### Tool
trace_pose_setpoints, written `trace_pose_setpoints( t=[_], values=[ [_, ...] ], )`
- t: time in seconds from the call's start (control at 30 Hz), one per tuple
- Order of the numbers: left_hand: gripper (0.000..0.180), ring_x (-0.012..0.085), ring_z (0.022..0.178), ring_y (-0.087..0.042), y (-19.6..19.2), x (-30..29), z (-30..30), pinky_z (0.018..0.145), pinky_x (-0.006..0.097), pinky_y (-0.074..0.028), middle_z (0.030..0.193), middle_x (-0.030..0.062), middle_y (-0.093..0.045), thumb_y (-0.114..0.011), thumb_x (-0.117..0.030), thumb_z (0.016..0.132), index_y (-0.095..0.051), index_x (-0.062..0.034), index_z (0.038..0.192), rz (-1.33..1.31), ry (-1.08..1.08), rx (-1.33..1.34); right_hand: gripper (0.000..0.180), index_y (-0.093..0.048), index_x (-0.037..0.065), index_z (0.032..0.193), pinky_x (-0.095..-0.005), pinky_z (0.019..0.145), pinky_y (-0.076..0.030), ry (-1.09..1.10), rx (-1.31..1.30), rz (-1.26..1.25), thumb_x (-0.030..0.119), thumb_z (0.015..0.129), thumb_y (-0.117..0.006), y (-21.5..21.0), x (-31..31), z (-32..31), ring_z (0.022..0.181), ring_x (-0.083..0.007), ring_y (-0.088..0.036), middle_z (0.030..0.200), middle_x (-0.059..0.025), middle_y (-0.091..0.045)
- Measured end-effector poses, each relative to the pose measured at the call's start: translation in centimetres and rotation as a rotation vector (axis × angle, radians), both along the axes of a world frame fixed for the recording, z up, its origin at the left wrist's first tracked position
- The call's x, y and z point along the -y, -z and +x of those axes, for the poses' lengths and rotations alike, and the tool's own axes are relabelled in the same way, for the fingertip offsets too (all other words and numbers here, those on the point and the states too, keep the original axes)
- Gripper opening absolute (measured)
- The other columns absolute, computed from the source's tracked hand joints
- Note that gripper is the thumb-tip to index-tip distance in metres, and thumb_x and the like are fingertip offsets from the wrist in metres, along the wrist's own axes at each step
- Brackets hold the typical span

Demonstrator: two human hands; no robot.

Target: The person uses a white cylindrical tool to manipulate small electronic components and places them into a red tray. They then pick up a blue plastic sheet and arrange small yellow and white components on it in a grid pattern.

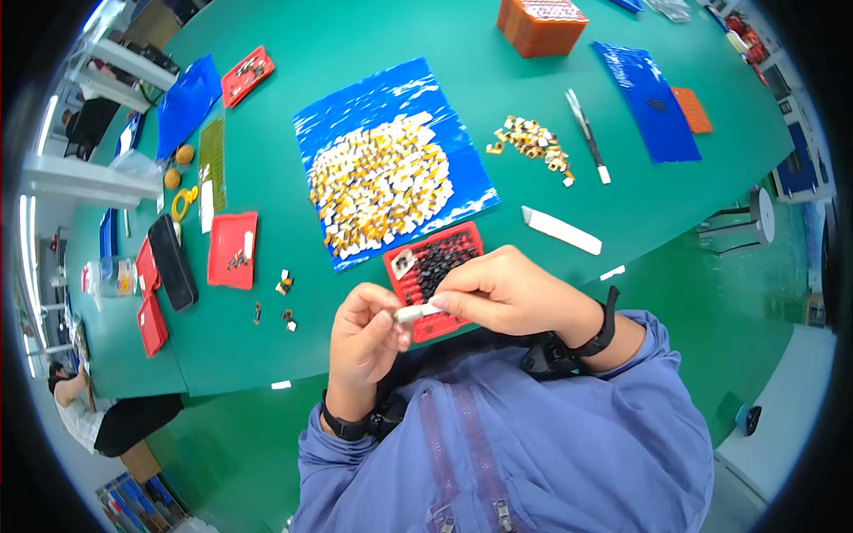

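Over the near edge of the table, my two hands meet at a small whitish piece (412,314), too blurred to name. My left hand (362,333) has its thumb and fingers closed around its left end. The right end is pinched between thumb and forefinger of my right hand (506,289). Just beneath lies a red tray (393,255), partly hidden by my hands, with many small black parts (437,261) in it. Beyond it, a blue sheet (458,191) bears a broad heap of small white and yellow pieces (382,182).
To the right are a white bar-shaped tool (562,230), tweezers (586,133) and a smaller pile of yellowish pieces (536,142). Stacked orange trays (540,28) stand at the back. A red tray (233,266), black case (171,262) and yellow scissors (182,206) lie left.
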State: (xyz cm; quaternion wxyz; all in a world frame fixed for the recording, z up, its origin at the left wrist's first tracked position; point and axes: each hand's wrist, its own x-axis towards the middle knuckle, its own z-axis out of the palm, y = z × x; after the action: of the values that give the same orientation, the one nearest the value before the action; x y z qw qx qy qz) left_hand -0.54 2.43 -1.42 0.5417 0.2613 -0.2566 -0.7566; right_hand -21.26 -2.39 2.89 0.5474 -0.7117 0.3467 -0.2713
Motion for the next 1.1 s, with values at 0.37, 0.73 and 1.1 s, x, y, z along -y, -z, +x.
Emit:
trace_pose_setpoints(
  t=[0.37, 0.73, 1.1],
  values=[
    [0.017, 0.0155, 0.058, -0.055, -0.4, 0.9, -0.4, 0.05, 0.023, -0.046, 0.069, 0.0092, -0.054, -0.059, -0.012, 0.089, -0.046, -0.0012, 0.086, -0.044, 0.123, -0.032, 0.014, -0.062, 0.002, 0.086, -0.0243, 0.052, -0.041, -0.108, 0.004, 0.096, 0.015, 0.088, -0.062, 0.1, 0.4, -1.6, 0.056, -0.0085, -0.051, 0.063, -0.0028, -0.057],
    [0.017, 0.0165, 0.057, -0.056, -0.8, 1.4, -0.4, 0.05, 0.024, -0.047, 0.069, 0.0095, -0.056, -0.059, -0.013, 0.089, -0.046, -0.0017, 0.086, -0.022, 0.178, -0.004, 0.013, -0.061, 0.003, 0.09, -0.0264, 0.053, -0.04, -0.05, 0.107, -0.06, 0.016, 0.088, -0.061, 0.5, 0.4, -2.1, 0.056, -0.0108, -0.05, 0.063, -0.0038, -0.056],
    [0.016, 0.0154, 0.056, -0.057, -0.8, 1.5, -0.6, 0.051, 0.024, -0.047, 0.067, 0.0081, -0.057, -0.058, -0.012, 0.09, -0.047, -0.0018, 0.086, -0.015, 0.185, 0.05, 0.011, -0.064, 0.003, 0.088, -0.0257, 0.055, -0.041, -0.087, -0.005, 0.125, 0.013, 0.083, -0.066, 0.9, 0.4, -2.7, 0.062, -0.0116, -0.053, 0.068, -0.0018, -0.057]
  ],
)
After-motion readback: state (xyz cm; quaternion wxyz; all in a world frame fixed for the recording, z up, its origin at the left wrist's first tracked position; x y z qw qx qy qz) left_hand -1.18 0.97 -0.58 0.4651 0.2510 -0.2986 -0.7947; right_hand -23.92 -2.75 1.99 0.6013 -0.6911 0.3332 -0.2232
